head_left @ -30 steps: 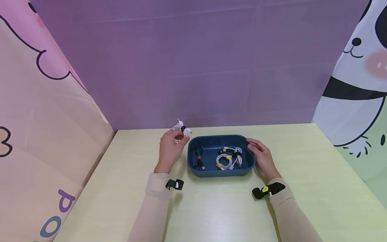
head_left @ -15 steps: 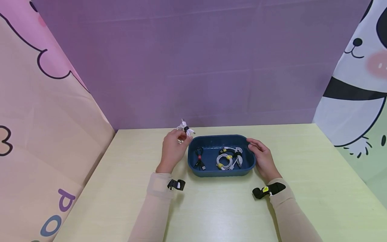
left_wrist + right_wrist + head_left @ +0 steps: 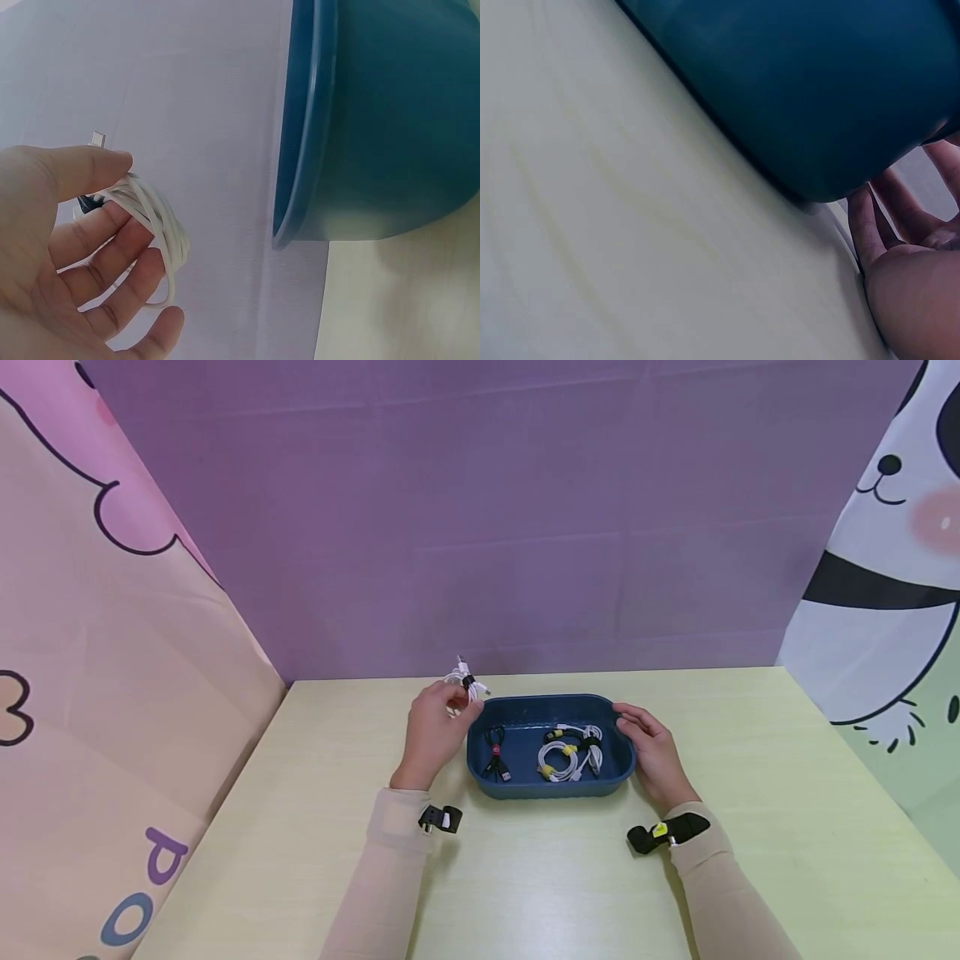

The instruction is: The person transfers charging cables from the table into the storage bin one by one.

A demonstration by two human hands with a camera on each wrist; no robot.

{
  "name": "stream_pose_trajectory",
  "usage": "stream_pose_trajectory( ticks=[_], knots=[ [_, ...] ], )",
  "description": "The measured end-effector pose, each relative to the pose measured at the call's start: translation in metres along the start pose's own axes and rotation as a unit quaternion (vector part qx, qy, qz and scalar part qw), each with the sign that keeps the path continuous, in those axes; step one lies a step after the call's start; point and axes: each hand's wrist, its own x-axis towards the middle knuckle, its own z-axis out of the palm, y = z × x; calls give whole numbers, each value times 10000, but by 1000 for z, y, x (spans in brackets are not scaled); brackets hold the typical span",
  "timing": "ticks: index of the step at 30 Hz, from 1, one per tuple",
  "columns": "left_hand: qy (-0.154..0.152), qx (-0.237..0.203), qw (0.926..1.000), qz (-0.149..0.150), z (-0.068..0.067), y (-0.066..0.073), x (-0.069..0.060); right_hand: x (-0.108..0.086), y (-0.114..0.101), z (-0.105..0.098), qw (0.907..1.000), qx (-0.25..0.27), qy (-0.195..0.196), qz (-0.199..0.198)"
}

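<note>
In the head view my left hand [image 3: 433, 731] pinches a bundled white USB cable [image 3: 471, 683], held above the table just left of a dark blue box. The left wrist view shows the cable's white loops [image 3: 169, 232] between thumb and fingers, with a black tie round them. My right hand [image 3: 654, 760] rests its fingers against the right end of the blue box [image 3: 547, 791], thumb side partly hidden. Inside the box lie a black cable with a red tie [image 3: 496, 752] at the left, and white coiled cables with yellow ties [image 3: 547, 772] and a black strap [image 3: 592, 743] at the right.
The box stands on a pale wooden table [image 3: 525, 885]. A purple cloth wall [image 3: 480, 527] rises behind the table's back edge. Printed cloth panels stand at the left [image 3: 112, 677] and right [image 3: 862, 660].
My left hand has moved slightly right, bringing the white cable closer to the box's left end. My right hand stays against the box.
</note>
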Motion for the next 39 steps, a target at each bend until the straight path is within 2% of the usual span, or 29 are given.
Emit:
stream_pose_trajectory(
  ticks=[19,33,39],
  knots=[
    [-236,160,9995,164,7,5,-3,1,0,-2,9999,56,-68,52],
    [-526,323,9981,1,15,10,-7,1,-1,0,10000,-23,-68,67],
    [-599,442,9972,79,17,11,-8,0,0,1,10000,-7,-73,43]
  ],
)
